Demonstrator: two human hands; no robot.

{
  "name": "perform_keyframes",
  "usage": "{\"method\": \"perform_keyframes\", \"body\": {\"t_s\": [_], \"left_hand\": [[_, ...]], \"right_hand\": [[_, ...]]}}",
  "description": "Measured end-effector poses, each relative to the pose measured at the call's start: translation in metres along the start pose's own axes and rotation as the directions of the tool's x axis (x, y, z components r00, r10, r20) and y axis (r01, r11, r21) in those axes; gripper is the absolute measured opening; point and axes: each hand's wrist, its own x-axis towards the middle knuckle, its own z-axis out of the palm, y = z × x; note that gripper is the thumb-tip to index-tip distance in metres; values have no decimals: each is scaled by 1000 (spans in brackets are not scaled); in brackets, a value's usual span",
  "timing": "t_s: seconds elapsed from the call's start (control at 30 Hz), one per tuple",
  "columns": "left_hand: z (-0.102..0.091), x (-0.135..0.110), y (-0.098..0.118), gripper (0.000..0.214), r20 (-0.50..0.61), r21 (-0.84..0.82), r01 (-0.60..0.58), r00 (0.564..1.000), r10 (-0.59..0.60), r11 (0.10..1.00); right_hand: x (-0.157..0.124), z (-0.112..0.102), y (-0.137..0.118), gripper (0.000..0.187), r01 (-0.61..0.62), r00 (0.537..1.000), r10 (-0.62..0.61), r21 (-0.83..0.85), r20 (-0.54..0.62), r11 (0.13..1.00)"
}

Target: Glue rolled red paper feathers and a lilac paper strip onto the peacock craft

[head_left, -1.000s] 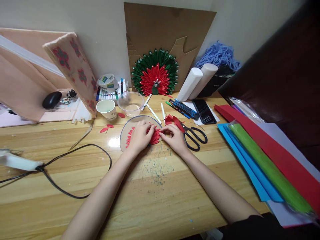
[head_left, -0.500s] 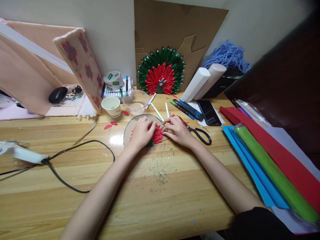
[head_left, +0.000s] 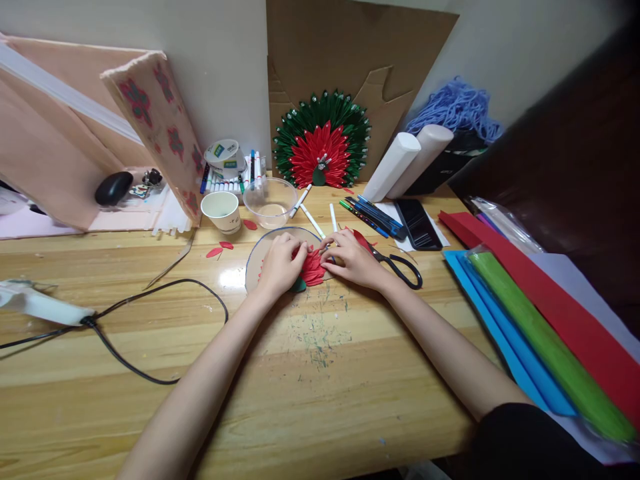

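A round cardboard disc (head_left: pixel 256 259) with a blue outlined edge lies flat on the table. Pointed red petals (head_left: pixel 314 272) are layered over it, with a small dark green piece (head_left: pixel 299 286) at the lower edge. My left hand (head_left: pixel 283 263) rests on the disc, fingers curled and thumb against the petals; its fingertips are partly hidden. From the other side, my right hand (head_left: pixel 350 259) reaches to the petals with thumb and fingers drawn together; anything between them is too small to tell. Black-handled scissors (head_left: pixel 407 272) lie beside my right hand, near more red material.
A red and green petal peacock (head_left: pixel 320 150) leans against brown cardboard (head_left: pixel 345 47). Behind the disc are a paper cup (head_left: pixel 221 215), a clear bowl (head_left: pixel 270 207) and markers (head_left: pixel 313 220). A glue gun (head_left: pixel 45 305) with a black cord lies left; coloured sheets (head_left: pixel 540 300) lie right.
Both hands stay at the petals with small finger shifts. More of the green piece shows beside my left hand. The whole view has moved slightly.
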Motion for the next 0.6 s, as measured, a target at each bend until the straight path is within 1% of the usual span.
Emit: {"method": "perform_keyframes", "body": {"t_s": [0.13, 0.6], "left_hand": [[1, 0, -1, 28, -1, -4, -4, 1000, 4, 1000], [2, 1, -1, 28, -12, 21, 8, 1000, -7, 1000]], "right_hand": [[2, 0, 0, 6, 5, 1000, -4, -15, 23, 1000], [-3, 8, 2, 4, -42, 998, 44, 48, -38, 998]]}}
